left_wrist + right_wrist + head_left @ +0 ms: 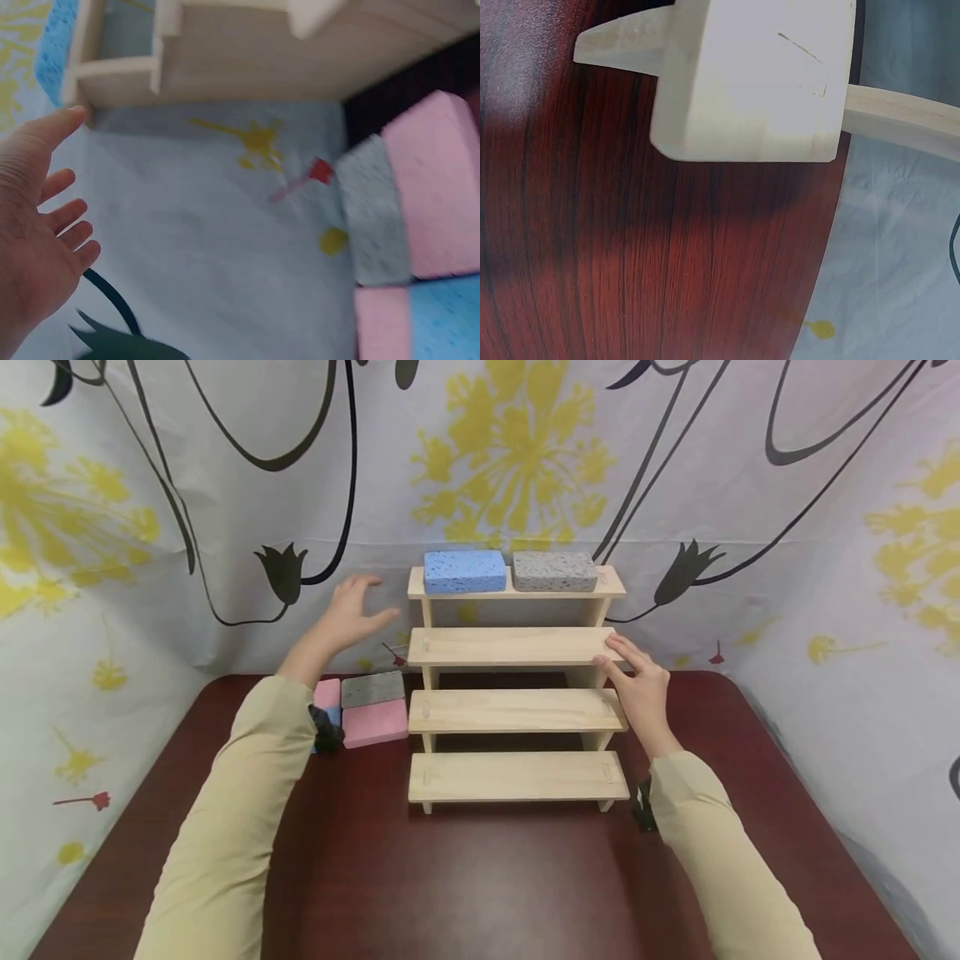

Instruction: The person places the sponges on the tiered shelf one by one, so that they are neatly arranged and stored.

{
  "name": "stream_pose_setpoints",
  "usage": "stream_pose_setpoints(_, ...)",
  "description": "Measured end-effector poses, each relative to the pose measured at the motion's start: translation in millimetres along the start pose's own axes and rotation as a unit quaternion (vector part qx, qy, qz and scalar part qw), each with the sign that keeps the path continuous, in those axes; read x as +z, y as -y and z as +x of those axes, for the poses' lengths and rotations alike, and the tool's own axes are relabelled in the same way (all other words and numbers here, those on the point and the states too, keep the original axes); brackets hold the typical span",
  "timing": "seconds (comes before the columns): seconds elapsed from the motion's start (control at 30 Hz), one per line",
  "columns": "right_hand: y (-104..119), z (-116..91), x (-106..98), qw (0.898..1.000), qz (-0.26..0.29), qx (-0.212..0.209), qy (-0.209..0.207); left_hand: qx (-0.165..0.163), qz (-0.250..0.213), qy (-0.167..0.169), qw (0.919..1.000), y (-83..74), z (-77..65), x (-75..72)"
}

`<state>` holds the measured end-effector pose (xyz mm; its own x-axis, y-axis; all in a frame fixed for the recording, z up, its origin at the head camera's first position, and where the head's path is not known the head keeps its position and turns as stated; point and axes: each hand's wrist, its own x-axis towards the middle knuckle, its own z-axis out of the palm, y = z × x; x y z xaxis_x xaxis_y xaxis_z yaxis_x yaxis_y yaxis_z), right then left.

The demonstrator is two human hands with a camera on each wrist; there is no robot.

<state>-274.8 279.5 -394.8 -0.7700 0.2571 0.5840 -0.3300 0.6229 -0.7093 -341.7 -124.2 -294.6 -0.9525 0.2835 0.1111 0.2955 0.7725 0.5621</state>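
Note:
A four-tier wooden step rack [517, 710] stands on the table. On its top tier lie a blue sponge [465, 572] and, to its right, a grey sponge [553, 572]. My left hand [347, 617] is raised just left of the rack near the top tier, fingers spread and holding nothing; the blue sponge [58, 49] shows beyond its thumb in the left wrist view. My right hand [639, 681] rests at the right end of the second tier from the top, its fingertips touching the board. No part of it shows in the right wrist view.
Left of the rack, a grey sponge [372, 688] and a pink sponge [375, 723] lie on the dark red table [480, 877]. Another pink sponge [327, 693] and a blue sponge [450, 319] lie beside them. Patterned cloth [517, 460] hangs behind and on both sides.

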Motion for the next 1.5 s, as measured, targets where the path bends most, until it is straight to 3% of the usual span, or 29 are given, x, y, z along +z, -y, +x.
stream_pose_setpoints(0.47,2,0,1,1.0,0.007,0.017,0.003,-0.075,0.03,0.098,0.9919,81.5,-60.4,29.4)
stream_pose_setpoints(0.73,2,-1,1,1.0,0.001,0.02,0.004,-0.064,0.039,0.1,0.9922,124.5,-96.9,42.2)
stream_pose_setpoints(0.87,2,0,1,1.0,-0.002,0.014,0.005,-0.088,0.05,0.102,0.9896,143.1,-111.3,47.6)
stream_pose_setpoints(1.1,3,0,0,1.0,-0.002,0.024,0.01,-0.131,0.062,0.107,0.9837,159.9,-130.8,52.1)
stream_pose_setpoints(1.5,4,0,1,1.0,-0.009,0.029,0.008,-0.122,0.111,0.098,0.9815,162.1,-138.6,52.3)
